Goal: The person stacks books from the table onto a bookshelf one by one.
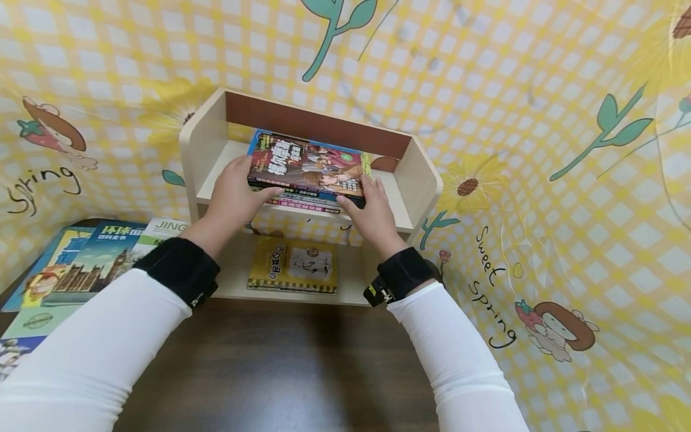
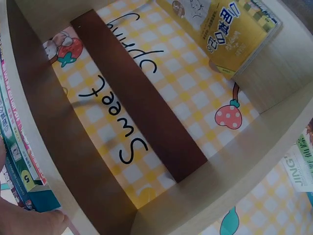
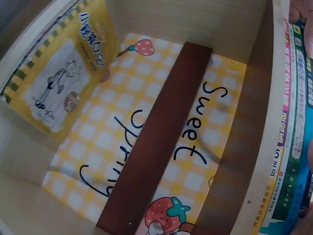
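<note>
Between the hands (image 1: 232, 192) (image 1: 373, 213) sits a book stack (image 1: 309, 169) (upper shelf (image 1: 400, 207)).

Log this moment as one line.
left fingers: grip left end, multicoloured rectangular paper book stack; right fingers: grip right end; stack: on pale wooden upper shelf

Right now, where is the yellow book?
In the head view, the yellow book lies in the middle of the lower shelf, below the book stack.

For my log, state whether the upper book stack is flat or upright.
Flat: the stack lies on the upper shelf, its top cover facing up.
</note>
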Demonstrator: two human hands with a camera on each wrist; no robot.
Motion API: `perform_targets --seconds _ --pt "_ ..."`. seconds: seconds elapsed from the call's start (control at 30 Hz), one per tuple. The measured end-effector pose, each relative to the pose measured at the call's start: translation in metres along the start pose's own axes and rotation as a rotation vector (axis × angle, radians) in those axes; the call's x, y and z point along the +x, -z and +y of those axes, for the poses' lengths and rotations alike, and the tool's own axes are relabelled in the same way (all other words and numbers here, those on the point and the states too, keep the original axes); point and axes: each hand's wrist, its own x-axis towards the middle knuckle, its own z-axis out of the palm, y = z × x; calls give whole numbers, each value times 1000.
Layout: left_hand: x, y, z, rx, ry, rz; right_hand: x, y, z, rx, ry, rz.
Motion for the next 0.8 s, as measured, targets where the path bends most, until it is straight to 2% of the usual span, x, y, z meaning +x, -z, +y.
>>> perform_targets --seconds 0.2,0.47,0.57,0.73,0.8 --pt "-22 4 -19 -17 -25 29 -19 -5 4 -25 43 14" --pt "-57 1 -50 16 -161 148 -59 -12 17 -37 172 53" --pt "-72 -1 -63 14 -178 176 -77 -17 23 -53 200 60" --pt "-95 4 -94 30 -119 197 -104 -32 29 -36 231 42" --pt "-101 9 -110 35 -63 196 -111 -40 32 -31 240 33"
